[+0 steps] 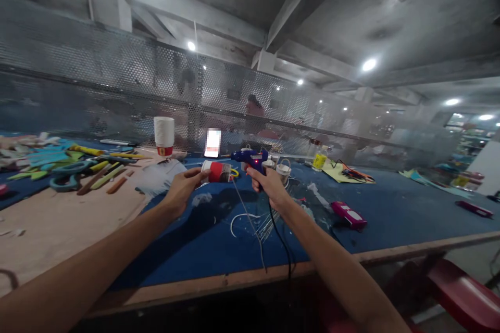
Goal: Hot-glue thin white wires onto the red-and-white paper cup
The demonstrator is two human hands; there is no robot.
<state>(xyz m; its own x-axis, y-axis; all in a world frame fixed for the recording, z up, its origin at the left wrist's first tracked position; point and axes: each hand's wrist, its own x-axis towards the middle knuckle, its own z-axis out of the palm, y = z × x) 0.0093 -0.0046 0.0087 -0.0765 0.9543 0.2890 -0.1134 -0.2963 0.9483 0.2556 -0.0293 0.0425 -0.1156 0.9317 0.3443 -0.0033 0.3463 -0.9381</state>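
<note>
My left hand (pixel 186 186) grips a red and white paper cup (pixel 217 171) that lies on its side in the air above the blue table. A yellow loop shows at the cup's right end, and a thin grey wire (pixel 248 208) runs down from near there. In my right hand (pixel 266 183) is a blue glue gun (pixel 252 156), its nozzle pointing left just above and behind the cup. A small red light glows on the gun, and its black cord (pixel 278 234) hangs down over the table edge. Two small white cups (pixel 283 170) stand behind my right hand.
Stacked paper cups (pixel 164 135) and a lit phone (pixel 213 143) stand at the back. Scissors (pixel 66 176) and several tools lie left. Loose wires (pixel 269 226), a magenta box (pixel 349 215) and a yellow-labelled bottle (pixel 319 158) are on the right. A perforated metal screen (pixel 222 83) closes the back.
</note>
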